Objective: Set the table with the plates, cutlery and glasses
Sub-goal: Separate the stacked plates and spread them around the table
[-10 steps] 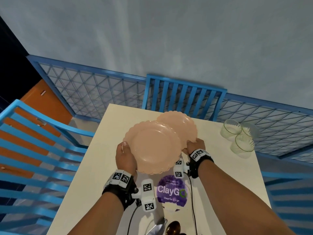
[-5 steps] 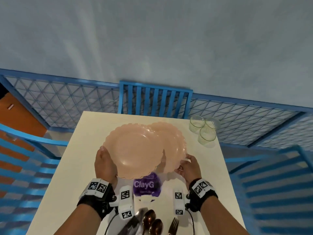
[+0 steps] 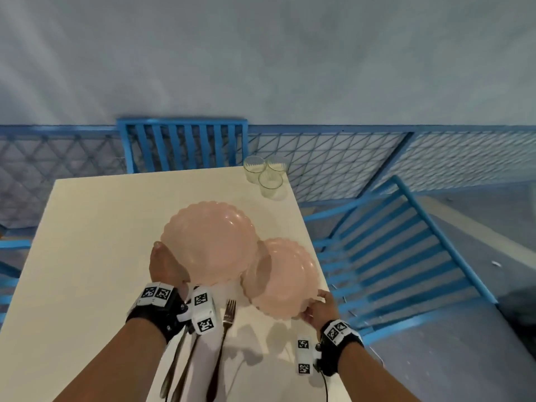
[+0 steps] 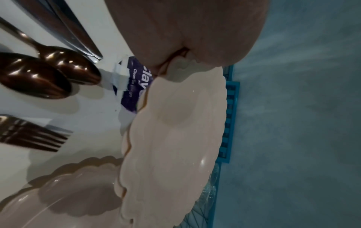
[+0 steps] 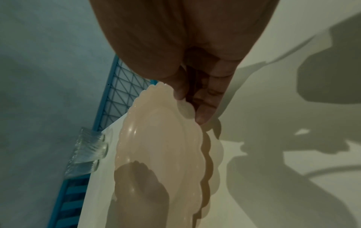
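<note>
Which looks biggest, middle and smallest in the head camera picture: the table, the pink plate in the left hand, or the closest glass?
1. The table, largest by far.
2. The pink plate held by the left hand.
3. The closest glass, smallest, though it stands farther from the camera, which shrinks it.

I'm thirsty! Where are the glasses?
In the head view, the three glasses stand huddled at the table's far right corner, beyond the pink plates, near the blue chair.
</note>
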